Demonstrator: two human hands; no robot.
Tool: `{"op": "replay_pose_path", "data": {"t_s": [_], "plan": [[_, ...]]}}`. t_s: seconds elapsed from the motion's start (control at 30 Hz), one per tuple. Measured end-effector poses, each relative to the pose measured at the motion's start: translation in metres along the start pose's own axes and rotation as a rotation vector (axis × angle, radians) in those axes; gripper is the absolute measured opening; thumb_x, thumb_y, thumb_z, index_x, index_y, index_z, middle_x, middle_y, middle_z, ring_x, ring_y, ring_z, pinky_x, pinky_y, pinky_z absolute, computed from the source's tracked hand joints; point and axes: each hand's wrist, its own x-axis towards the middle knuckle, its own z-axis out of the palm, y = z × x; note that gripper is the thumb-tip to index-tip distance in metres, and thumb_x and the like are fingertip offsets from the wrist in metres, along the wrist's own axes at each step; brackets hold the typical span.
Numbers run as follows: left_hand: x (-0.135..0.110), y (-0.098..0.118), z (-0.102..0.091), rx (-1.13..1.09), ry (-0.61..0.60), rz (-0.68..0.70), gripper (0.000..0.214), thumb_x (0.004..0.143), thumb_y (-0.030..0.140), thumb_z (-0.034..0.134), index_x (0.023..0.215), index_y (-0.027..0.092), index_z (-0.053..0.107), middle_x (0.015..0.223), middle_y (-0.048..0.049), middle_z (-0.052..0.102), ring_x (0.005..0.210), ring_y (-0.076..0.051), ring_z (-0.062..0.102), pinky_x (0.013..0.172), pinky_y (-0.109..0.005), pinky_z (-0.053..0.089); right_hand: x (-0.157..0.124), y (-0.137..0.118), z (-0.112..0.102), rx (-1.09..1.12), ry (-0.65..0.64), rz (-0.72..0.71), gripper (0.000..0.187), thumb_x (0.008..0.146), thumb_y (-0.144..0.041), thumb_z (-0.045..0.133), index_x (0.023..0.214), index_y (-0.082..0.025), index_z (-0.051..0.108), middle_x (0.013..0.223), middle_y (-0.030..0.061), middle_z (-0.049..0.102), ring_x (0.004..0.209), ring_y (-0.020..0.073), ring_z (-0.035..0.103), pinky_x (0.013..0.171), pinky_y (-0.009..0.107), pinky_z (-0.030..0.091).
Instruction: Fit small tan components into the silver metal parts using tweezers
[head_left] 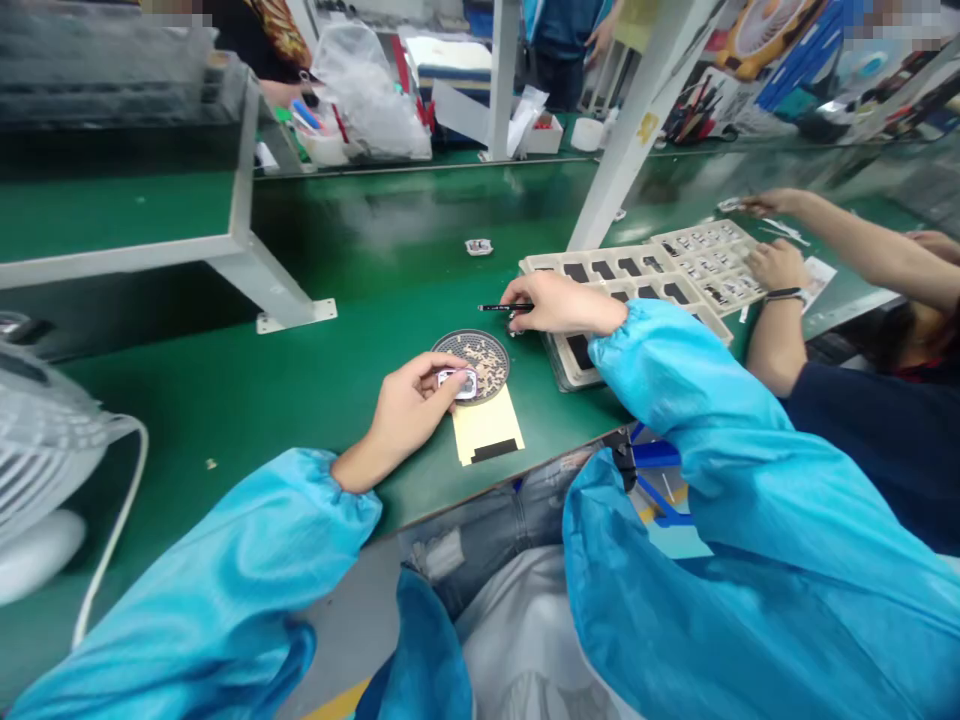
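Note:
My left hand (409, 405) is closed on a small white-rimmed part with a grey middle (459, 384), held between thumb and fingers. It hovers over the near edge of a round dark dish (504, 385) with many tiny tan pieces in it. Beneath the dish's near side lies a yellow sheet (484, 428) with a black strip along its bottom. My right hand (559, 303) grips a thin black pen-like tool (495, 307), its tip pointing left. Something small shows under those fingers, too hidden to name. Right beside that hand stands a beige compartment tray (574, 379).
Another small white part (478, 247) lies farther back on the green table (375, 260). A second tray (739, 243) holds several parts, with a co-worker's hands (780, 262) around it. A white slanting post (619, 130), shelf leg (262, 280) and fan (45, 440) stand about.

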Motion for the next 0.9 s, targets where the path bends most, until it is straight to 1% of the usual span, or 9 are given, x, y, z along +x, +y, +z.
{"op": "replay_pose_path", "data": {"t_s": [0.1,0.2,0.27,0.33,0.43,0.57,0.67,0.77,0.9], "plan": [[0.001,-0.004,-0.001,0.0,-0.016,-0.006,0.035,0.09,0.045,0.077,0.108,0.015,0.075,0.1,-0.0083,0.078,0.061,-0.012,0.068,0.055,-0.022,0.055,0.002,0.007,-0.001,-0.024,0.015,-0.015,0.029,0.077,-0.016,0.086,0.106,-0.02,0.082,0.092,0.0033,0.079,0.076,0.0191,0.066,0.068,0.031,0.044],[0.001,-0.003,-0.001,-0.001,-0.011,-0.001,0.033,0.089,0.043,0.077,0.108,0.015,0.075,0.099,-0.0083,0.078,0.064,-0.013,0.068,0.055,-0.022,0.054,-0.007,0.006,-0.005,0.01,0.105,-0.019,0.021,0.08,-0.018,0.085,0.101,-0.019,0.083,0.089,0.0031,0.08,0.074,0.0192,0.068,0.068,0.032,0.047],[-0.001,0.0,0.0,-0.014,-0.007,0.013,0.032,0.088,0.04,0.077,0.106,0.015,0.076,0.099,-0.009,0.078,0.068,-0.014,0.069,0.056,-0.023,0.054,-0.018,-0.003,-0.007,0.098,0.162,-0.016,0.013,0.083,-0.022,0.083,0.096,-0.019,0.084,0.085,0.0031,0.08,0.075,0.0196,0.07,0.069,0.032,0.049],[-0.003,0.006,0.001,-0.032,-0.025,0.03,0.03,0.087,0.039,0.078,0.105,0.014,0.076,0.102,-0.01,0.079,0.069,-0.014,0.068,0.056,-0.023,0.053,-0.032,-0.019,-0.004,0.232,0.173,-0.037,0.01,0.086,-0.026,0.081,0.093,-0.019,0.085,0.084,0.0027,0.081,0.078,0.0198,0.072,0.071,0.031,0.052],[-0.007,0.013,0.003,-0.036,-0.103,0.053,0.029,0.088,0.038,0.076,0.102,0.014,0.076,0.098,-0.0088,0.08,0.062,-0.012,0.064,0.053,-0.022,0.05,-0.053,-0.047,0.011,0.439,0.147,-0.099,0.014,0.088,-0.031,0.081,0.095,-0.02,0.084,0.089,0.0021,0.082,0.084,0.0199,0.075,0.075,0.03,0.056],[-0.01,0.017,0.003,0.059,-0.159,0.112,0.026,0.092,0.04,0.07,0.092,0.014,0.076,0.076,-0.0034,0.075,0.06,-0.012,0.061,0.055,-0.022,0.047,-0.067,-0.072,0.043,0.626,0.18,-0.148,0.017,0.089,-0.034,0.081,0.099,-0.021,0.084,0.094,0.0017,0.082,0.089,0.0203,0.076,0.079,0.03,0.059],[-0.011,0.019,0.001,0.122,-0.18,0.139,0.036,0.096,0.044,0.064,0.077,0.014,0.073,0.066,-0.0016,0.069,0.058,-0.011,0.057,0.055,-0.021,0.044,-0.066,-0.075,0.063,0.699,0.299,-0.205,0.013,0.089,-0.034,0.082,0.094,-0.021,0.084,0.097,0.0033,0.081,0.094,0.0205,0.075,0.084,0.032,0.06],[-0.011,0.02,0.001,0.068,-0.224,0.088,0.041,0.097,0.048,0.064,0.075,0.014,0.073,0.063,-0.0009,0.067,0.052,-0.009,0.052,0.05,-0.02,0.04,-0.065,-0.072,0.075,0.767,0.387,-0.245,0.013,0.086,-0.034,0.085,0.091,-0.022,0.084,0.1,0.005,0.08,0.099,0.0212,0.074,0.091,0.034,0.06],[-0.012,0.022,0.003,-0.06,-0.218,-0.062,0.048,0.093,0.059,0.068,0.077,0.014,0.071,0.063,-0.0018,0.068,0.047,-0.009,0.051,0.044,-0.02,0.04,-0.074,-0.066,0.085,0.748,0.455,-0.13,0.028,0.089,-0.04,0.081,0.11,-0.022,0.081,0.109,0.0073,0.079,0.105,0.0241,0.073,0.098,0.04,0.058]]}}
